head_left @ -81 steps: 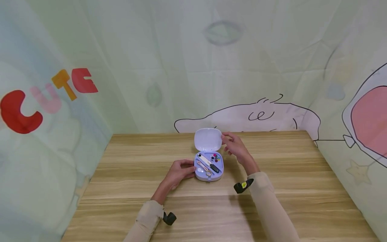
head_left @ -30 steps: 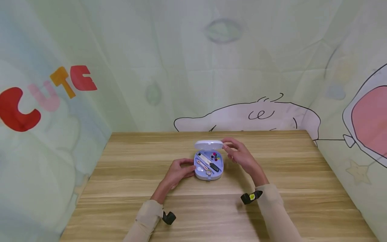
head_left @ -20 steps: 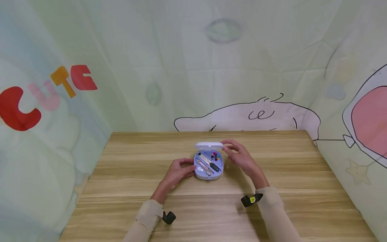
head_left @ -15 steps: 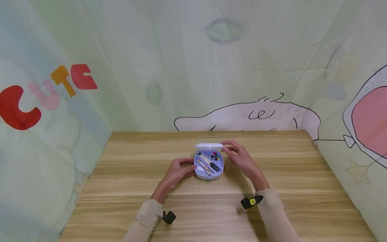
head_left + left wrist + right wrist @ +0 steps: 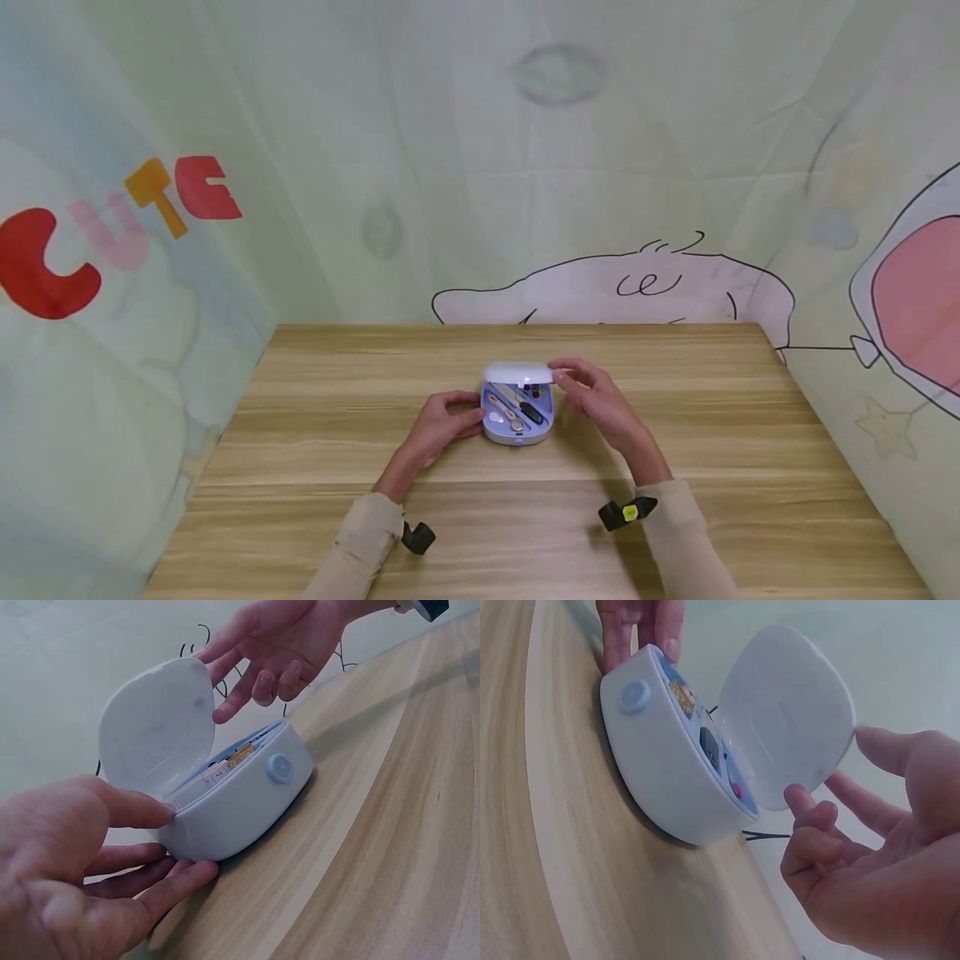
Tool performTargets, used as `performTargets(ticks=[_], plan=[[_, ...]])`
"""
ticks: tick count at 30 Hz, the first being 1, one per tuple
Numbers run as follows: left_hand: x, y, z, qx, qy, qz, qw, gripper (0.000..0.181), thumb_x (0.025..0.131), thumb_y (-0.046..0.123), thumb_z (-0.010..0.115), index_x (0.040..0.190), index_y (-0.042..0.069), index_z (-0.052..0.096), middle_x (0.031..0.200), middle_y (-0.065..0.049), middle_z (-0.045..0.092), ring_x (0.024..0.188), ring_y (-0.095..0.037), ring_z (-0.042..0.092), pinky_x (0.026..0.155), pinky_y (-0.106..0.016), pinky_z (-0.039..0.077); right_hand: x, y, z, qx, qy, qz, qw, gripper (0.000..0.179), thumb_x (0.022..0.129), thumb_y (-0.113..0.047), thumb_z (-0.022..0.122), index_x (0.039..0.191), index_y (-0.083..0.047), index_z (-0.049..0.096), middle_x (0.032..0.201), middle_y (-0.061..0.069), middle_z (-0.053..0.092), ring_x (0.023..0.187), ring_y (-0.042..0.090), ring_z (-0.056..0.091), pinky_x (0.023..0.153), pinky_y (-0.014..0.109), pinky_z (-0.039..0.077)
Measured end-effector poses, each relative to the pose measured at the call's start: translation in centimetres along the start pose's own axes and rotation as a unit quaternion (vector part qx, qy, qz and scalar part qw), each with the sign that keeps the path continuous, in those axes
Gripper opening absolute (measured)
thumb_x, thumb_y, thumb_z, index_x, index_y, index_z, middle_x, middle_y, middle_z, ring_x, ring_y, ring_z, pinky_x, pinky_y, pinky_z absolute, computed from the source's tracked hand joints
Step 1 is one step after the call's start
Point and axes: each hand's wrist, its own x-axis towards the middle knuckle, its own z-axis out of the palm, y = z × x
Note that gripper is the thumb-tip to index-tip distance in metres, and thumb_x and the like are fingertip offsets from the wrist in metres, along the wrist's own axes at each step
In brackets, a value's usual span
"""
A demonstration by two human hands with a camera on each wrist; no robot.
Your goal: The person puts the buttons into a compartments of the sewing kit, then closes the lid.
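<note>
A white sewing kit box (image 5: pixel 517 437) with a blue tray stands on the wooden table. Its hinged white lid (image 5: pixel 517 373) is raised partway, leaning over the back. Inside lie a black-handled tool (image 5: pixel 531 412), a pale strip with a gold-coloured round end (image 5: pixel 517 425) and several coloured beads or pin heads (image 5: pixel 536 391), partly hidden by the lid. My left hand (image 5: pixel 444 425) holds the left side, thumb at the rim and fingers low on the wall. At the lid's right edge, my right hand (image 5: pixel 600 402) pinches it between thumb and forefinger, other fingers loosely curled.
The wooden table (image 5: pixel 360 358) reaches back to a printed cloth backdrop (image 5: pixel 337 167) with cartoon figures. A round blue button (image 5: pixel 634 697) sits on the front of the box. Black cameras (image 5: pixel 418 538) are worn at both wrists.
The lid has swung down and forward from upright, covering more of the tray's back. My right hand moved down with it. The left hand stayed at the box's side.
</note>
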Motion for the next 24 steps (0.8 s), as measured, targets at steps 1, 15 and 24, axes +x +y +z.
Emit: performTargets(ticks=[1, 15, 24], plan=[[0.0, 0.0, 0.0, 0.0, 0.0, 0.002, 1.0, 0.041, 0.099, -0.003, 0.067, 0.136, -0.015, 0.055, 0.133, -0.032, 0.058, 0.109, -0.029, 0.068, 0.095, -0.039, 0.061, -0.1, 0.0, 0.1, -0.002, 0.003, 0.001, 1.0, 0.041, 0.105, -0.036, 0.063, 0.138, -0.012, 0.062, 0.126, 0.02, 0.057, 0.076, 0.024, 0.046, 0.061, 0.028, 0.04], [0.0, 0.0, 0.2, -0.013, 0.009, -0.001, 0.9999, 0.034, 0.102, -0.004, 0.061, 0.133, -0.016, 0.057, 0.129, -0.032, 0.059, 0.106, -0.029, 0.068, 0.095, -0.04, 0.061, -0.7, 0.2, 1.0, -0.089, 0.03, 0.013, 0.9955, 0.038, 0.096, -0.034, 0.078, 0.126, -0.014, 0.068, 0.124, 0.012, 0.066, 0.105, 0.032, 0.058, 0.087, 0.043, 0.054], [0.3, -0.1, 0.3, -0.015, 0.023, -0.003, 0.9996, 0.033, 0.107, 0.013, 0.059, 0.128, -0.012, 0.063, 0.111, -0.021, 0.068, 0.099, -0.022, 0.069, 0.092, -0.041, 0.062, -1.3, -0.2, 1.7, -0.144, 0.044, 0.009, 0.9885, 0.033, 0.093, -0.028, 0.08, 0.12, -0.013, 0.069, 0.116, 0.011, 0.067, 0.099, 0.028, 0.06, 0.08, 0.034, 0.051]])
